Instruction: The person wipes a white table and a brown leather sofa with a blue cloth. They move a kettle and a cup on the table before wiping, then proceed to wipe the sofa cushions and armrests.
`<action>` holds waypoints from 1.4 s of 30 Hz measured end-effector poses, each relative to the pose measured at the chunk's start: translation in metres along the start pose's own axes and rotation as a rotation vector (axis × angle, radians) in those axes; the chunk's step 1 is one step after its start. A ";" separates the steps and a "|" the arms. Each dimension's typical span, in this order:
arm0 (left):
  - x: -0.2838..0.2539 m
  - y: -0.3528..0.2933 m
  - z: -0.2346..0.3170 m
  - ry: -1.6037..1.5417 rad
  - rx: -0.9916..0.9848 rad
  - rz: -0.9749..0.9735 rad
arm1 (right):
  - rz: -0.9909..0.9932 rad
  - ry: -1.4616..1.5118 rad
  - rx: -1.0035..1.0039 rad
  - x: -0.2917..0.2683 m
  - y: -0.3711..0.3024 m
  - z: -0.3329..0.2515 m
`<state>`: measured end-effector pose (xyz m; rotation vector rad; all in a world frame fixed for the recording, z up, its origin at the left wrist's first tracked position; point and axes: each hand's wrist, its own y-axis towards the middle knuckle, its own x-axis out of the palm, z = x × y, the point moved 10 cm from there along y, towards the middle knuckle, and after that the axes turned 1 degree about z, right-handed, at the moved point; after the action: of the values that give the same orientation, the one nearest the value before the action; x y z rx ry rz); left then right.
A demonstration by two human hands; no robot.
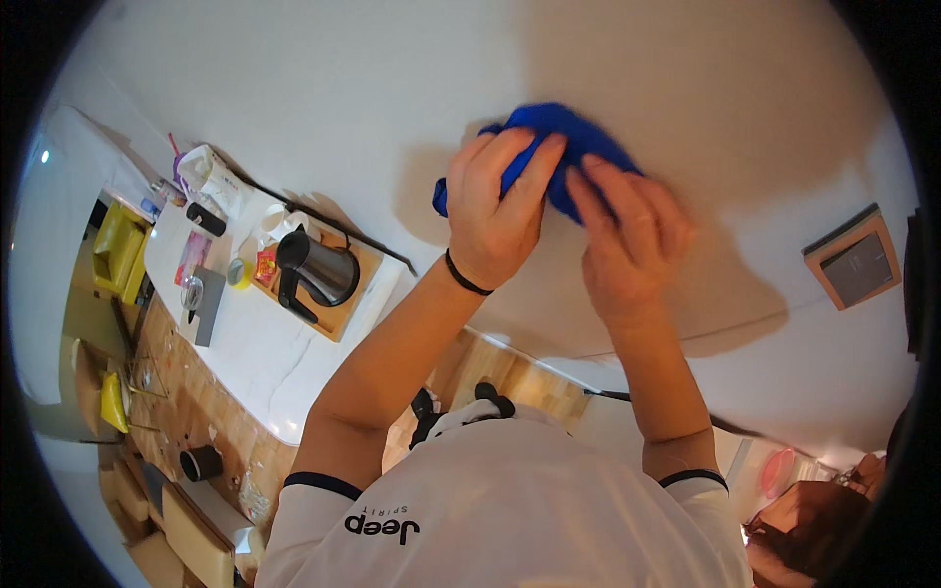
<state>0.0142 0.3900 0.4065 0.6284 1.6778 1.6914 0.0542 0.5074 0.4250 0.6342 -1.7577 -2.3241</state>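
A crumpled blue cloth (561, 119) lies against the pale wall (392, 73) in front of me. My left hand (500, 201), with a black band at the wrist, grips the cloth's left part, its fingers bent over the folds. On the cloth's right side is my right hand (632, 230), slightly blurred, its fingers curled onto the fabric and the thumb side turned toward my left hand. Both arms are raised and reach forward. The fingers hide part of the cloth, and shadows of the hands fall on the wall around it.
At left a white marble-look table (265, 367) carries a metal kettle (319, 267) on a wooden tray (361, 304), a tissue box (209, 309) and a plastic bag (211, 176). A framed switch-like panel (853, 260) is on the wall at right. Chairs (196, 519) and a dark bin (202, 463) stand lower left.
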 end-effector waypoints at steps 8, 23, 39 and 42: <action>0.011 -0.041 0.020 -0.116 -0.049 -0.090 | -0.137 0.042 -0.026 -0.008 -0.042 0.005; 0.064 -0.135 0.091 -0.289 0.201 -0.219 | -0.211 -0.100 -0.165 -0.059 -0.177 0.045; 0.033 -0.279 -0.016 -0.078 -0.082 -0.643 | -0.712 0.052 -0.359 0.071 -0.234 -0.058; 0.028 -0.291 -0.028 -0.088 -0.219 -0.736 | -0.814 0.103 -0.437 0.089 -0.251 -0.075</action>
<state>0.0106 0.3790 0.1132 -0.0353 1.3894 1.2520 0.0373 0.4828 0.1499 1.5501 -0.9627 -2.9424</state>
